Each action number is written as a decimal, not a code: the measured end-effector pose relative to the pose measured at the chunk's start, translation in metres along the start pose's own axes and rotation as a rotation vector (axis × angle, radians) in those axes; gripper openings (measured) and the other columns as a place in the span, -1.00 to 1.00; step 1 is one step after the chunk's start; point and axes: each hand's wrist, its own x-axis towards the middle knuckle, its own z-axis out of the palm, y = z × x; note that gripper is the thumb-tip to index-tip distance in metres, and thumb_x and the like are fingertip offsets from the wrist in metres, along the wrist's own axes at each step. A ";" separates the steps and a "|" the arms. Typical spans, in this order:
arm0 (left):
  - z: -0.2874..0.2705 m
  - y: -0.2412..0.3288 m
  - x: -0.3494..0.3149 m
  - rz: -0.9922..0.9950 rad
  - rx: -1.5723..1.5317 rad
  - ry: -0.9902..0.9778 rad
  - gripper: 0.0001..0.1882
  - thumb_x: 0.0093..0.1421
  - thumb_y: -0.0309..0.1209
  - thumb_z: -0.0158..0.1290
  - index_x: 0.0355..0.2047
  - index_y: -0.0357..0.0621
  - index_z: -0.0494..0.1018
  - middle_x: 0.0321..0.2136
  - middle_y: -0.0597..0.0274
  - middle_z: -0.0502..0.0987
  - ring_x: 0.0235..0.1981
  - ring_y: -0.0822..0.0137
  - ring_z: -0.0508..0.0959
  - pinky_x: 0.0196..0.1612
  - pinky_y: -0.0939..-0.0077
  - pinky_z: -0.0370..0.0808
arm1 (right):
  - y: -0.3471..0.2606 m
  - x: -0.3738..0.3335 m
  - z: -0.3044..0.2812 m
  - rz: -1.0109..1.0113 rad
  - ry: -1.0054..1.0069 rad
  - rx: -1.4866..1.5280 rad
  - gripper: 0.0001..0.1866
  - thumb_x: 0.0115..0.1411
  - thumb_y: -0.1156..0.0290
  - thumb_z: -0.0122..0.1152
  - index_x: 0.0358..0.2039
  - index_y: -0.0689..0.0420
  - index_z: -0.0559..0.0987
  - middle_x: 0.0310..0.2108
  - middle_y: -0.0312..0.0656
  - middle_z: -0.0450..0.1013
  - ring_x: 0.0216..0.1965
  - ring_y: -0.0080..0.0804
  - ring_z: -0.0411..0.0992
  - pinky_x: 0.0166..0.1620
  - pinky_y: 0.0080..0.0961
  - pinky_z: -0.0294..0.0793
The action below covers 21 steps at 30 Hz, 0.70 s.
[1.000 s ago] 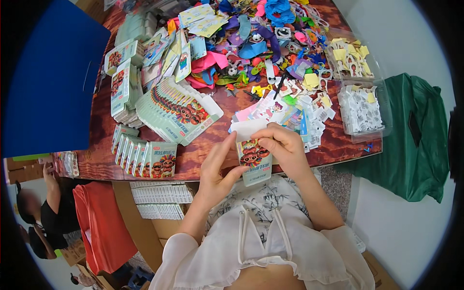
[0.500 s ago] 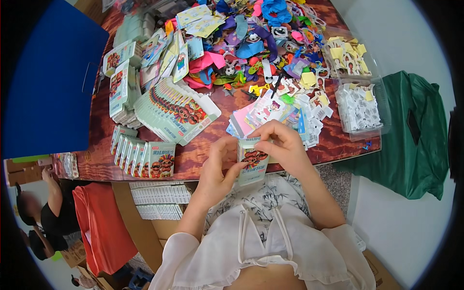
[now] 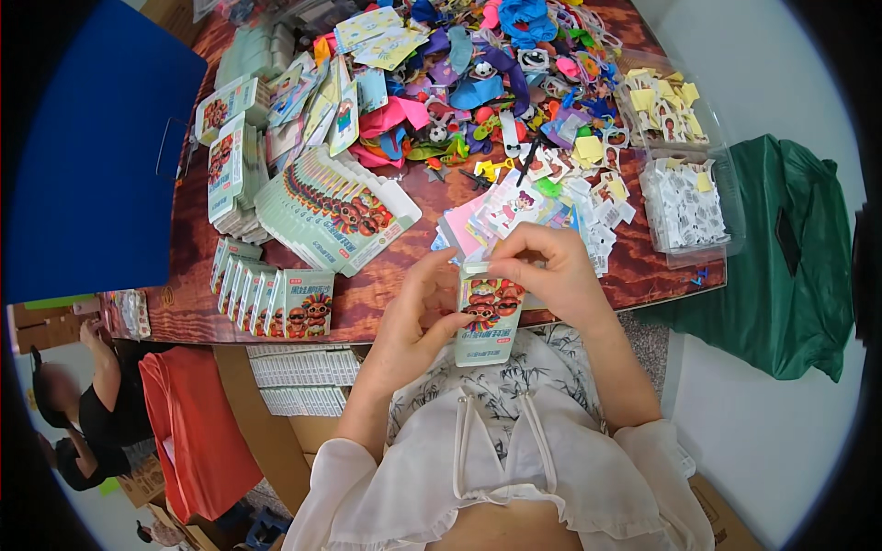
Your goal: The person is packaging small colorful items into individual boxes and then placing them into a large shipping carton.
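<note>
A small pale-green cardboard box (image 3: 485, 342) with red cartoon figures is held up at the table's front edge. My left hand (image 3: 418, 321) grips its left side, the thumb lying across the front. My right hand (image 3: 556, 275) pinches the top end of the box, where a flap shows; its fingertips partly cover that end. Whatever is inside the box cannot be seen. Just beyond my hands lies a loose pile of printed cards (image 3: 505, 204). To the left, several similar boxes (image 3: 303, 308) stand in a row, and flat boxes (image 3: 335, 216) lie fanned out behind them.
A heap of colourful small toys (image 3: 478, 87) covers the far table. Clear plastic trays (image 3: 684, 207) of small paper pieces stand at the right, beside a green bag (image 3: 790, 266). Below the table, an open carton (image 3: 243, 404) holds packed boxes. Other people (image 3: 92, 395) are at far left.
The box has come slightly nearer to me and to the right, its lower end now further down. My right hand has shifted a little to the right along with it.
</note>
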 end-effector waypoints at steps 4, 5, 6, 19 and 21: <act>-0.003 -0.004 -0.001 0.008 -0.023 -0.003 -0.21 0.14 -0.81 0.08 0.33 -0.13 0.05 -0.05 0.08 0.40 -0.11 0.32 0.55 -0.08 0.47 0.56 | 0.005 -0.008 -0.003 -0.225 -0.034 -0.213 -0.90 0.12 0.63 0.28 -0.31 0.31 0.62 -0.30 -0.15 0.61 -0.25 -0.43 0.56 -0.14 -0.51 0.51; -0.003 -0.004 -0.002 0.011 -0.011 0.015 -0.24 0.14 -0.81 0.07 0.32 -0.14 0.08 -0.05 0.09 0.40 -0.11 0.33 0.55 -0.09 0.49 0.55 | 0.004 -0.014 -0.003 -0.302 -0.036 -0.244 -0.88 0.11 0.64 0.27 -0.29 0.31 0.62 -0.24 -0.12 0.61 -0.20 -0.37 0.56 -0.09 -0.47 0.50; -0.003 -0.005 -0.002 0.014 0.001 0.033 -0.26 0.14 -0.80 0.07 0.31 -0.15 0.11 -0.06 0.11 0.41 -0.11 0.34 0.55 -0.09 0.50 0.54 | 0.004 -0.017 -0.002 -0.379 -0.038 -0.275 -0.86 0.11 0.64 0.27 -0.27 0.32 0.62 -0.17 -0.08 0.61 -0.15 -0.31 0.56 -0.04 -0.42 0.49; -0.012 -0.016 0.008 0.146 -0.131 0.059 0.04 0.06 -0.58 0.27 0.44 -0.11 -0.12 0.35 -0.02 0.16 0.32 0.19 0.26 0.26 0.29 0.33 | 0.030 -0.004 0.015 0.109 0.221 0.686 -0.79 0.31 0.42 0.16 -0.10 0.20 0.45 -0.25 -0.23 0.53 -0.26 -0.52 0.54 -0.24 -0.49 0.61; -0.007 -0.024 0.015 0.260 0.035 0.006 0.11 -0.05 -0.53 0.38 0.41 -0.14 -0.09 0.41 -0.05 -0.02 0.43 0.18 0.04 0.37 0.18 0.17 | 0.031 -0.001 0.030 0.115 0.254 0.677 -0.80 0.32 0.41 0.14 -0.10 0.20 0.44 -0.26 -0.21 0.53 -0.28 -0.51 0.55 -0.26 -0.47 0.63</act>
